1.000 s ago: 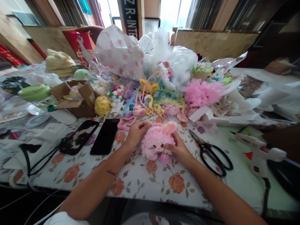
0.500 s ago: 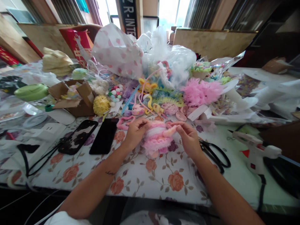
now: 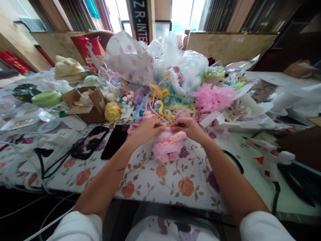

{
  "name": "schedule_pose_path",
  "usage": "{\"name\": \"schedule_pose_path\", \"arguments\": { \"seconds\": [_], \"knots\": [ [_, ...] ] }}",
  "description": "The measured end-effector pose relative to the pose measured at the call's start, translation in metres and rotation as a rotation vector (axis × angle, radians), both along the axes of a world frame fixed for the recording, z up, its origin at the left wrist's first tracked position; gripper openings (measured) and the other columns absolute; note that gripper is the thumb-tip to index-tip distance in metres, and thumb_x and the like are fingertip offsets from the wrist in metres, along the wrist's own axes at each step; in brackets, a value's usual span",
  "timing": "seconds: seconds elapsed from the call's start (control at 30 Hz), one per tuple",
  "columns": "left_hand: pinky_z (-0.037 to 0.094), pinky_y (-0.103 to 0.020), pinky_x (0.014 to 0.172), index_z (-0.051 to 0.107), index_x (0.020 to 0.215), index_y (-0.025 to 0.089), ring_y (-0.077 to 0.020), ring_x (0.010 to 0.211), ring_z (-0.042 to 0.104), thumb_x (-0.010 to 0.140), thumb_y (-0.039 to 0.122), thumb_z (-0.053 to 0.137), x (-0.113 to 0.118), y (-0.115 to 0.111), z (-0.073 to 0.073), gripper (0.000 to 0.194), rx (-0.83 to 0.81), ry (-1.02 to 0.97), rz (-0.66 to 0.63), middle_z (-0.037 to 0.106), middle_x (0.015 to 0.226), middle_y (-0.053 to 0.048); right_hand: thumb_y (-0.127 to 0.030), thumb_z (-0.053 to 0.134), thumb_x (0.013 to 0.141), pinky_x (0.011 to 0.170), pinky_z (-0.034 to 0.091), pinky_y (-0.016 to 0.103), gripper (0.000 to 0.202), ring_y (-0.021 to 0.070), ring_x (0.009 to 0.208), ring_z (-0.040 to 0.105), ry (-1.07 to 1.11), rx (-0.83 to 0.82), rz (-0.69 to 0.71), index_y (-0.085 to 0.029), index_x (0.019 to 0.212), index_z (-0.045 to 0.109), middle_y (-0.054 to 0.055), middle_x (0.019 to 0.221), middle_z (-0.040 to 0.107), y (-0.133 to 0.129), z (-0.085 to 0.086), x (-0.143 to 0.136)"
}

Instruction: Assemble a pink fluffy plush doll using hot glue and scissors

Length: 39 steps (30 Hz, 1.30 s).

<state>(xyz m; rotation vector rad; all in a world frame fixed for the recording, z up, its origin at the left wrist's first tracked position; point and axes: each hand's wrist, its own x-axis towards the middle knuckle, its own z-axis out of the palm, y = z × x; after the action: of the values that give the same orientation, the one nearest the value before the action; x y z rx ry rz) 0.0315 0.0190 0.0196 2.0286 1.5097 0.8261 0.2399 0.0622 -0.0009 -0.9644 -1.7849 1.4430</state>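
Two hands, left hand (image 3: 147, 131) and right hand (image 3: 190, 129), pinch the far edge of the pink plush (image 3: 167, 150), just on their near side; adjusting that edge seems underway, the next move wanting steady grips.

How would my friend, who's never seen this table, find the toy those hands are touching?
Start at the flowery tablecloth and look just in front of the big heap. There, the left hand and right hand pinch the top of a fluffy pink toy. Unlike the brighter pink feathery bundle in the heap, it's paler, with an ear-like flap.
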Motion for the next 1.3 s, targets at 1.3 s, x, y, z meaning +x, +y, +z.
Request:
{"name": "schedule_pose_path", "arguments": {
  "seconds": [1.3],
  "knots": [
    [0.042,-0.039,0.094,0.064,0.078,0.016,-0.0203,0.096,0.053,0.090,0.017,0.051,0.028,0.003,0.060,0.018,0.672,0.365,-0.213,0.058,0.094,-0.007,-0.018,0.058,0.083,0.083,0.047,0.037,0.009,0.0209,0.093,0.061,-0.264,0.817,-0.122,-0.018,0.075,0.062,0.008,0.098,0.063,-0.023,0.069,0.028]
  ]
}}
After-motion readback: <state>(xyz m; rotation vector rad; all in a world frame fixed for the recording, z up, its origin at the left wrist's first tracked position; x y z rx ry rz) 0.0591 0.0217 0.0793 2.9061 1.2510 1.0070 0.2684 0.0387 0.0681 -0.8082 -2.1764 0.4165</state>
